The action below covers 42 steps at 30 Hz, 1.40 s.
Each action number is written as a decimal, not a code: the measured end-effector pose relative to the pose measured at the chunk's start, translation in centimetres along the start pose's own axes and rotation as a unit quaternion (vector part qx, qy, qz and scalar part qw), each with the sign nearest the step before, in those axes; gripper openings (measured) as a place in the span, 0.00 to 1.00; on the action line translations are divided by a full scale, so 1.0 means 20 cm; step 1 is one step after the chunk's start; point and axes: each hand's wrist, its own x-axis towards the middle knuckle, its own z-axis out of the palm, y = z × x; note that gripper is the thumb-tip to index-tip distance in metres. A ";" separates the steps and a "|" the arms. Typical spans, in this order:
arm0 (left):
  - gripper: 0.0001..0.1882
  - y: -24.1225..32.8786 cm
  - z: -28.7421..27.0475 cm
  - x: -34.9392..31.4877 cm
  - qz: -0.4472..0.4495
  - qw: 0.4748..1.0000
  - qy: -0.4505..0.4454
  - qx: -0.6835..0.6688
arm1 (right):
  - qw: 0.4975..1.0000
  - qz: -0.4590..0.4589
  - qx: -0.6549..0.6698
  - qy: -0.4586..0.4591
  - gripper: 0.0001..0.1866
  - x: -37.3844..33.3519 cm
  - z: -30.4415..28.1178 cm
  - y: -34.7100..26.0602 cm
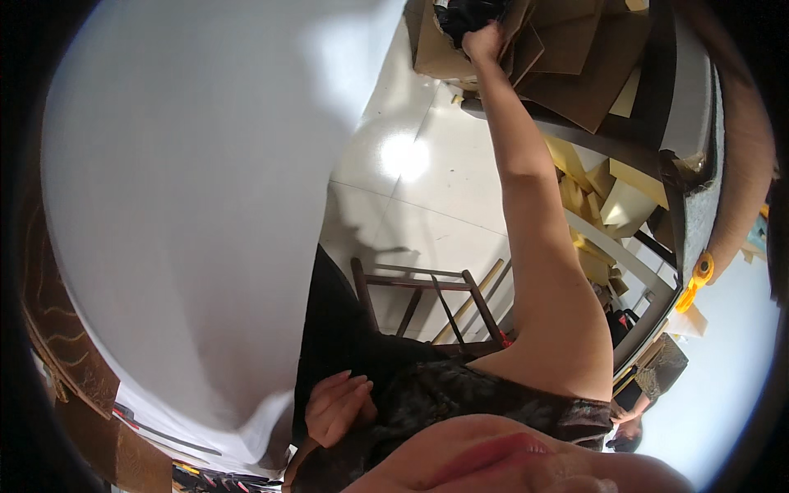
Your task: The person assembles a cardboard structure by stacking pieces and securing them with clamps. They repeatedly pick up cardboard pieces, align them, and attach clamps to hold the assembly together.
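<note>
My right arm stretches far forward to an open cardboard box (pixel 440 56) at the top of the view. There my right hand (pixel 483 41) is closed at the edge of a crinkled black plastic bag (pixel 470 18) inside the box; its fingertips are partly hidden. Close to my body, my left hand (pixel 337 407) rests by my dark clothing with its fingers curled in, and nothing shows in them. A large white covered table surface (pixel 197 205) fills the area to my left.
A dark wooden stool frame (pixel 419 283) stands on the tiled floor (pixel 444 177). Flat cardboard sheets (pixel 567 49) lean at the upper right, above yellow and white scraps (pixel 612 189). Orange-handled scissors (pixel 699 279) hang at the right edge. Another person (pixel 637 415) is at the lower right.
</note>
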 end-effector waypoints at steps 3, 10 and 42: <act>0.10 -0.02 0.04 -0.03 0.013 1.000 -0.008 -0.005 | 0.982 0.128 -0.076 -0.120 0.34 0.06 0.16 -0.04; 0.13 -0.04 0.09 -0.08 -0.036 0.995 -0.052 -0.073 | 0.858 -0.108 -0.453 -0.219 0.17 0.11 0.10 -0.16; 0.18 -0.07 0.12 -0.07 -0.044 0.992 -0.044 -0.114 | 0.871 -0.288 -0.374 -0.139 0.29 0.21 0.20 -0.20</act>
